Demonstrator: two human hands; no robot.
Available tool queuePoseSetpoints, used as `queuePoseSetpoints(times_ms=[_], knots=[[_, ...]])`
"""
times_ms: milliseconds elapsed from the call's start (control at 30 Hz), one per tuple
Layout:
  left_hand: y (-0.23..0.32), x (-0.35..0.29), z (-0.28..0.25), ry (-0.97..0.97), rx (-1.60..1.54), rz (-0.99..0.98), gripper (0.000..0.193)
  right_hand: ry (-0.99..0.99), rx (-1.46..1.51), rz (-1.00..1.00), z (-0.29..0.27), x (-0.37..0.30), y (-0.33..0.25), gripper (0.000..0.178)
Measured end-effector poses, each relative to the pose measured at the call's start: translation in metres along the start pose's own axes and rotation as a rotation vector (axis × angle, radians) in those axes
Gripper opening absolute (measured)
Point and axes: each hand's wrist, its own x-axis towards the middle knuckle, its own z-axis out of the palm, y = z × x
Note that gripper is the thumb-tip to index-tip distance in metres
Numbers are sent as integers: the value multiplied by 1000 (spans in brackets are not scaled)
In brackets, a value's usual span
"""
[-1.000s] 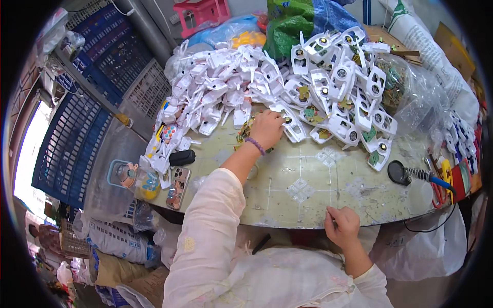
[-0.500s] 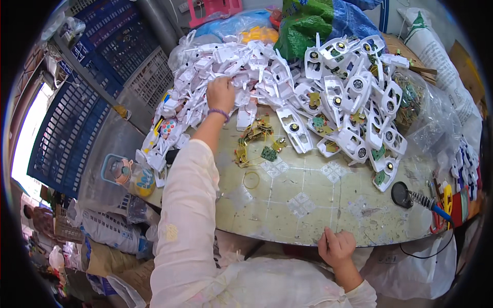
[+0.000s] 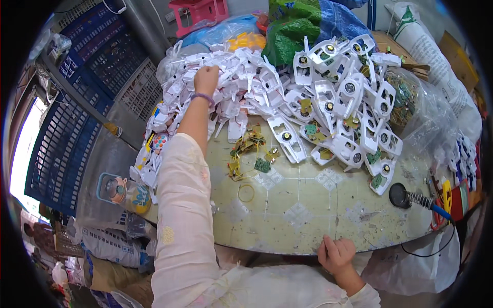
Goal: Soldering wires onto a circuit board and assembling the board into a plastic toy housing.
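Observation:
My left hand [image 3: 206, 80] is over the far part of a heap of small white plastic housings [image 3: 235, 72]. The back of the hand faces up and hides the fingertips, so whether they grip a housing does not show. A purple band circles that wrist. My right hand [image 3: 337, 255] rests at the table's near edge, loosely curled, with thumb and forefinger a little apart and nothing visible in it. Right of the heap lie white open frames [image 3: 286, 137] with round speakers and green circuit boards. Loose wired circuit boards [image 3: 251, 141] sit in the middle of the table [image 3: 287, 192].
A soldering iron [image 3: 434, 208] in a coiled holder is at the right, its black cord hanging over the edge. A water bottle [image 3: 138, 197] stands at the left. Blue crates [image 3: 64, 149] line the left side, with green and blue sacks [image 3: 290, 36] behind.
My left hand has moved farther over the heap and slightly left. My right hand stays at the table edge, a little more curled. The whole view has shifted slightly.

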Motion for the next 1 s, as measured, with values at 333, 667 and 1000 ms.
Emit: queuePoseSetpoints(times_ms=[333,667,1000], knots=[[66,-167,-106,-431,-1593,-489,27,84,8,21,0,5,-1,17],[93,-434,-83,-577,-549,79,24,86,0,65,1,8,-1,14],[106,-448,-64,-639,-470,230,83,26,389,373,-10,4,0,14]])
